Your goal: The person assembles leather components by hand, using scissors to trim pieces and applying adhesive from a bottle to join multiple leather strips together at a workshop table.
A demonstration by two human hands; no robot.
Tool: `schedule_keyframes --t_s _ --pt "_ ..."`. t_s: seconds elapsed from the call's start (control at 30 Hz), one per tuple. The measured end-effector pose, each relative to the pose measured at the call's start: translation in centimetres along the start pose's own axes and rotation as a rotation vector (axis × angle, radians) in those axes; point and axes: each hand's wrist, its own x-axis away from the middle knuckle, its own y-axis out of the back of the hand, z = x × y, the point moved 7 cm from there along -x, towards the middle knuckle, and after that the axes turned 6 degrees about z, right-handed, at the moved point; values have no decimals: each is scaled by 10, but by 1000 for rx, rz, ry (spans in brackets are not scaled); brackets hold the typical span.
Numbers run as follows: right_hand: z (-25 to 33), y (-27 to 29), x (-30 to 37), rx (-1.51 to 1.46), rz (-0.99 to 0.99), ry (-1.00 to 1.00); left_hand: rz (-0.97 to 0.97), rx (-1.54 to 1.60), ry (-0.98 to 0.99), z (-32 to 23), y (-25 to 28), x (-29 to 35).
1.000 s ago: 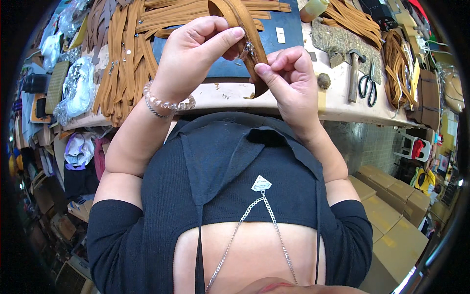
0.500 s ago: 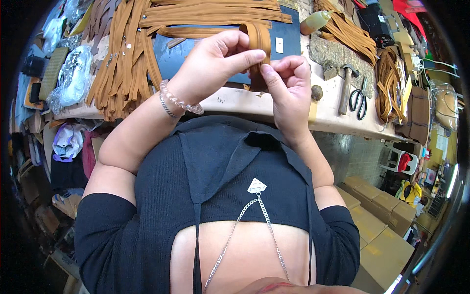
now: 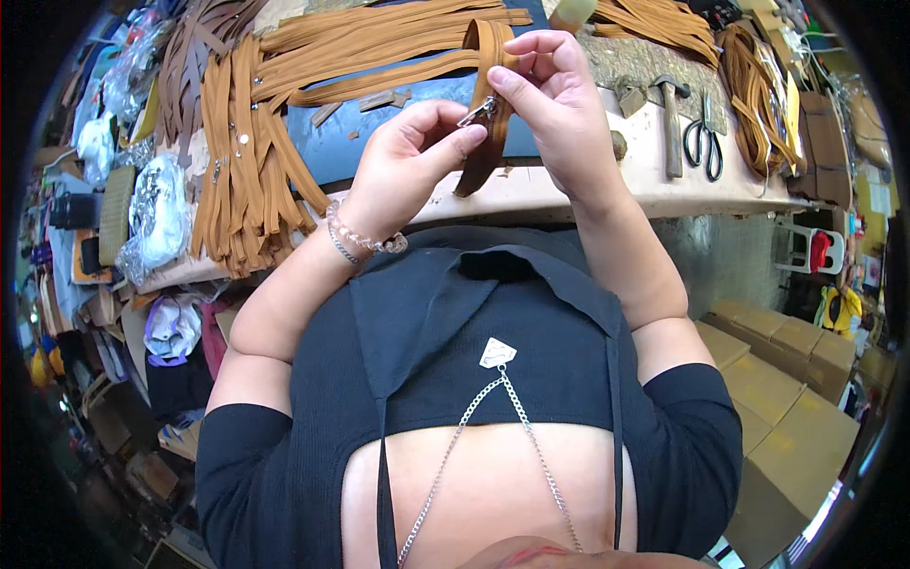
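A tan-brown zipper strip (image 3: 483,161) is raised above the table, looped over at its top, its loose end hanging down. My right hand (image 3: 559,114) pinches the strip near the loop between thumb and fingers. Lower and to the left, my left hand (image 3: 408,161) is closed with thumb against fingers on a silver zipper slider (image 3: 479,111), whose metal pull slants across the strip. The strip runs back left onto a dark blue board (image 3: 346,147). Many more tan zipper strips (image 3: 379,43) lie across the far side of that board.
More zipper strips (image 3: 237,171) drape over the table's left edge. To the right are a hammer (image 3: 673,133), black-handled scissors (image 3: 704,152), a small round lump (image 3: 619,144) and a coiled zipper bundle (image 3: 754,104). A bottle (image 3: 572,13) stands at the back. Cardboard boxes (image 3: 796,465) are stacked below right.
My right hand has risen up along the strip while my left hand has dropped lower and left. The silver slider, hidden before, now shows between them. The view has shifted slightly.
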Motion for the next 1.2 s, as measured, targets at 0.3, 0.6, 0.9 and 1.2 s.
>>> schedule_keyframes --t_s 0.3,0.6,0.9,1.2 --pt "-1 -10 8 -32 47 -68 -71 -827 -452 -54 -5 1" --pt "2 -7 9 -26 17 -47 20 107 78 -4 -1 2" --pt "3 -3 10 -24 -5 -19 88 -62 91 -2 -6 7" --pt "2 -2 9 -31 -1 -21 104 -72 105 -7 -5 5"
